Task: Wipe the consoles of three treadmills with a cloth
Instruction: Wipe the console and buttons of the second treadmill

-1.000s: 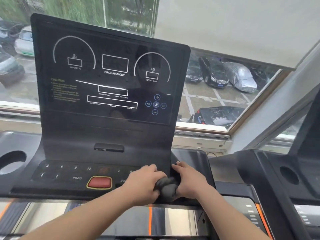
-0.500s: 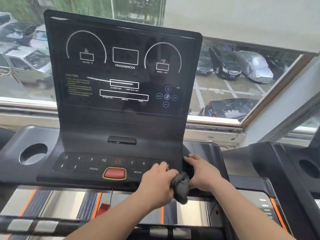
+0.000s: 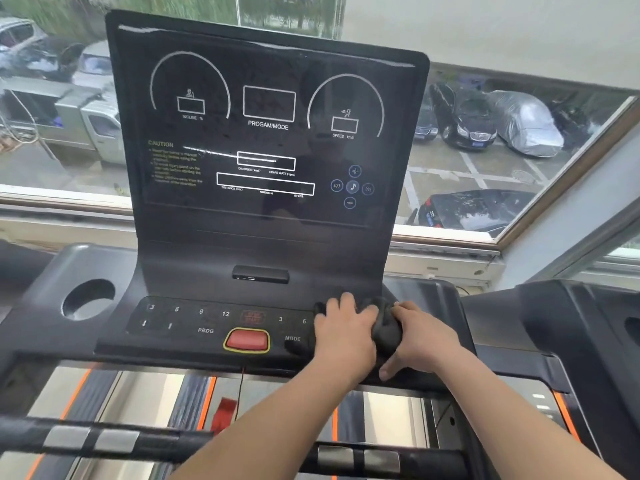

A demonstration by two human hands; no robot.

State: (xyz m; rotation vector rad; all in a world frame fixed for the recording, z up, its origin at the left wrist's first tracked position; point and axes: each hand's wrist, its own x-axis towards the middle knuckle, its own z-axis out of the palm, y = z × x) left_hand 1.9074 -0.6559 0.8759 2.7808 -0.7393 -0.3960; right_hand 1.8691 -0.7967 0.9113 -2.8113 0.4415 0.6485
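The black treadmill console (image 3: 266,244) stands upright in front of me, its dark screen above a keypad with a red stop button (image 3: 246,340). A dark cloth (image 3: 385,327) lies bunched on the right end of the keypad. My left hand (image 3: 343,329) lies on top of the cloth with fingers curled over it. From the right side, my right hand (image 3: 424,337) holds the cloth with its thumb spread toward me. Most of the cloth is hidden under the hands.
A round cup holder (image 3: 87,299) sits in the console's left wing. A handlebar with metal grip plates (image 3: 93,441) crosses below my arms. A second treadmill's console (image 3: 588,327) stands at the right. A window (image 3: 485,161) behind overlooks parked cars.
Both hands and the cloth moved up from the console's front right edge onto the right end of the keypad. My view shifted so the console sits more centred.
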